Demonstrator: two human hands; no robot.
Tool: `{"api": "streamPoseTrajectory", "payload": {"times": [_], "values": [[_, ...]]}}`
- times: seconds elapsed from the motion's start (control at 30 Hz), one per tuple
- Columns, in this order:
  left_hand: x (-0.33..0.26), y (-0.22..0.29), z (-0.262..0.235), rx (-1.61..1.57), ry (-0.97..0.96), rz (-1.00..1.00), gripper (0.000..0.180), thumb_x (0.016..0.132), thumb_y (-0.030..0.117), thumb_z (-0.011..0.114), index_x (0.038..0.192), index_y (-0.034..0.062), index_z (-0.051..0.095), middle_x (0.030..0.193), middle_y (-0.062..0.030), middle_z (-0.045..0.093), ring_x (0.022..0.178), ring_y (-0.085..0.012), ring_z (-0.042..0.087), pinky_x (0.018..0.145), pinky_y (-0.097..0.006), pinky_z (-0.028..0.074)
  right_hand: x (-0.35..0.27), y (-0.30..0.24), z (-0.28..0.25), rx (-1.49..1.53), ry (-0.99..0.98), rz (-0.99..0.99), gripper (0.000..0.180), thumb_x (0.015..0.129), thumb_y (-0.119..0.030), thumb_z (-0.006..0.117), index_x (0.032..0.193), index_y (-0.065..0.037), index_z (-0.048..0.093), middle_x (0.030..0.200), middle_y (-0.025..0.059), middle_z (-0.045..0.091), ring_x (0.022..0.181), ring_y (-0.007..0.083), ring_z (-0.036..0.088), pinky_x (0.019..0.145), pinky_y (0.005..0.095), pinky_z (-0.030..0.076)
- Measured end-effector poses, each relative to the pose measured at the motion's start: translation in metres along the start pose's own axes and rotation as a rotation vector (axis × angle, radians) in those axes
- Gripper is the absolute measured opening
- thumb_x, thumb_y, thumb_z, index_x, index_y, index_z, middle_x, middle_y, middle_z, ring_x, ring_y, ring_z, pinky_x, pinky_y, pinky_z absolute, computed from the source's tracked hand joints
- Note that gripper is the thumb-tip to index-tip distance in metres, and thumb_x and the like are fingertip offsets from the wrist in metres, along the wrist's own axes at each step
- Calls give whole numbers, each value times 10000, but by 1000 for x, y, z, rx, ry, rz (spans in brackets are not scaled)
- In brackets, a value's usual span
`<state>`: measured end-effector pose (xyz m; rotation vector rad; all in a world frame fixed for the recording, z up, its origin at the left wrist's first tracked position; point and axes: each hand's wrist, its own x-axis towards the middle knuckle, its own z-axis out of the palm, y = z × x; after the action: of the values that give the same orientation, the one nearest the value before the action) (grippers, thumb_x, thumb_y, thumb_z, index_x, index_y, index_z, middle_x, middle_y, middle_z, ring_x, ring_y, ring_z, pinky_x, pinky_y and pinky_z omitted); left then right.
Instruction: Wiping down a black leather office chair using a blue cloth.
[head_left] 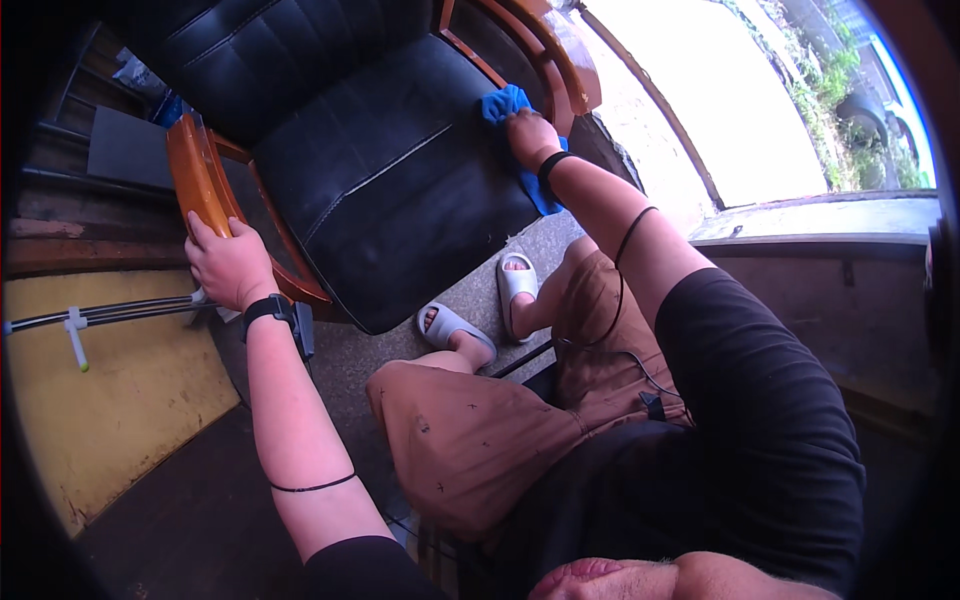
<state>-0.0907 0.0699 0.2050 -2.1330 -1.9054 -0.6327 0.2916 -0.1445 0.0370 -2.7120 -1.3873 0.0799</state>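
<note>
A black padded armchair (390, 190) with glossy orange-brown wooden arms stands in front of me. My left hand (230, 262) grips the front end of its left wooden armrest (197, 180), fingers curled over the top. At the right side of the seat, my right hand (530, 138) is closed on a blue cloth (505, 102). Part of the cloth sticks out above the fist, and more of it hangs down by the seat's right edge. The right armrest (565, 60) curves just beyond that hand.
A yellow board (120, 380) with thin metal rods (130, 312) lies on the left. Behind it are dark shelf bars and a grey panel (125, 150). A bright opening with a sill (820, 215) is on the right. My slippered feet (515, 290) rest on the grey floor close to the chair.
</note>
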Motion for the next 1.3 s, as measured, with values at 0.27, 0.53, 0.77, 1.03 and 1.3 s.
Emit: {"api": "streamPoseTrajectory", "payload": {"times": [0.27,0.53,0.77,1.03,1.3], "values": [[-1,-3,4,-1,23,-13,564,930,337,655,1455,179,521,1406,-110,570,1200,-346,618,958,-466,544,-34,8,-9,-182,-391,-210,231,885,-74,570,1053,-48,727,983,210,729,914,372,729,831,431,592],[-1,-10,4,39,42,-3,554,934,337,650,1453,186,527,1392,-115,580,1184,-342,629,936,-459,562,-25,13,-50,56,-162,-130,305,867,-59,551,1121,-78,721,1192,229,651,1058,389,677,929,450,558],[3,8,2,-14,0,-15,560,962,362,605,1485,193,495,1421,-130,564,1224,-359,601,1000,-464,522,-7,19,-8,196,52,-110,298,848,-73,589,1111,-70,727,1135,191,648,1127,379,629,967,447,525],[-1,-8,0,12,-21,-24,570,959,365,615,1489,197,489,1433,-114,561,1248,-355,591,1012,-470,518,-31,-3,-12,16,-182,-247,253,854,-93,612,1076,-97,733,1189,160,643,1100,356,655,913,461,558],[2,-14,3,22,-19,-25,568,965,372,600,1497,212,477,1439,-110,558,1259,-353,584,1002,-485,521,-36,-26,-12,202,-327,-57,199,815,-112,601,908,-17,749,1011,221,708,944,392,700,851,452,572]]}}
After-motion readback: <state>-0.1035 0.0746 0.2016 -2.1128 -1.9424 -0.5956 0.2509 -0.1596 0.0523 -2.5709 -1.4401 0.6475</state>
